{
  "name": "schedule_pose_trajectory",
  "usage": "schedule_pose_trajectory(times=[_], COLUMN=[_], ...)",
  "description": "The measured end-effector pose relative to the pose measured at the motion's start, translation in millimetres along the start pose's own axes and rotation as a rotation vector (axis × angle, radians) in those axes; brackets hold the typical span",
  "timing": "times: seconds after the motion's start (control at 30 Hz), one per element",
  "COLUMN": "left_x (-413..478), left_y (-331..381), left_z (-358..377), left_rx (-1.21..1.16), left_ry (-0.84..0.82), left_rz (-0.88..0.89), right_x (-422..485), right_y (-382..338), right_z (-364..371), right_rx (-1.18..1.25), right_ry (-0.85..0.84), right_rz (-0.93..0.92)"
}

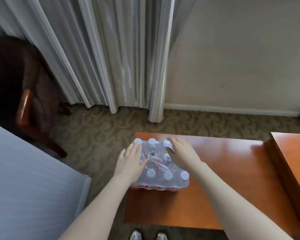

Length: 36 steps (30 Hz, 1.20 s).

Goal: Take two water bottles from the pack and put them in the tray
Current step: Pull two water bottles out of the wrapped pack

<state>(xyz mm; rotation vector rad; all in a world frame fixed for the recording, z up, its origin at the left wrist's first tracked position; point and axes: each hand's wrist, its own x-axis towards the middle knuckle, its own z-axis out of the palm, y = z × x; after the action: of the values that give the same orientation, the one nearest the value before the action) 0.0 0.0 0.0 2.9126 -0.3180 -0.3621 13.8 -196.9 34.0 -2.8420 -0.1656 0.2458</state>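
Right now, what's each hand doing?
Left hand: open, flat on the pack, gripping nothing.
Right hand: open, resting on the pack, gripping nothing.

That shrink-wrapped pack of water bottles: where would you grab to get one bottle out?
Judging from its pose, take a near-row cap from above. The pack of water bottles stands upright on the wooden table, caps up, tight wrap covering the sides. The left hand and right hand already rest on top.
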Motion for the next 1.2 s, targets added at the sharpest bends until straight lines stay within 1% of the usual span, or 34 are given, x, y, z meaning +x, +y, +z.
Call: schedule_pose_trajectory(times=[0.1,0.2,0.33,0.37,0.47,0.57,0.63,0.77,0.87,0.93,1.0,1.13,1.2], left_x=[-2.3,-7.1,-6.5,-6.5,-5.1,-4.7,-5.2,-5.8,-6.0,-5.9,-5.4,-5.6,-5.8], left_y=[0.1,-0.9,-6.4,-6.7,-8.7,-10.2,-10.5,-10.7,-10.8,-10.9,-10.9,-10.8,-10.6], left_z=[27.5,45.8,57.2,59.8,65.0,67.6,68.7,67.6,67.0,68.1,69.0,69.7,69.5], left_rx=[0.038,0.057,0.086,0.089,0.076,0.057,0.054,0.056,0.053,0.051,0.052,0.056,0.046], left_ry=[-0.049,-0.057,-0.029,-0.021,-0.007,0.002,0.004,-0.005,-0.014,-0.015,-0.014,-0.006,-0.008], left_rz=[0.004,0.028,0.034,0.036,0.046,0.055,0.057,0.061,0.062,0.06,0.061,0.06,0.058], right_x=[-5.1,-6.7,5.4,7.9,9.9,-6.7,-27.8,-67.8,-85.4,-93.9,-95.5,-68.5,-40.0], right_y=[4.4,1.0,-12.9,-16.1,-18.0,-2.5,20.0,58.2,64.8,64.6,62.5,33.2,8.3], right_z=[26.1,44.5,57.1,59.1,54.2,36.5,24.2,20.6,38.0,50.1,55.3,37.3,30.6], right_rx=[0.033,0.074,0.029,0.02,-0.003,0.109,0.204,0.277,0.222,0.167,0.134,0.197,0.166], right_ry=[-0.034,-0.089,-0.12,-0.106,0.009,0.153,0.21,0.232,0.208,0.196,0.218,0.4,0.423], right_rz=[-0.019,-0.033,-0.071,-0.075,-0.09,-0.122,-0.098,0.005,-0.045,-0.073,-0.058,0.033,-0.042])
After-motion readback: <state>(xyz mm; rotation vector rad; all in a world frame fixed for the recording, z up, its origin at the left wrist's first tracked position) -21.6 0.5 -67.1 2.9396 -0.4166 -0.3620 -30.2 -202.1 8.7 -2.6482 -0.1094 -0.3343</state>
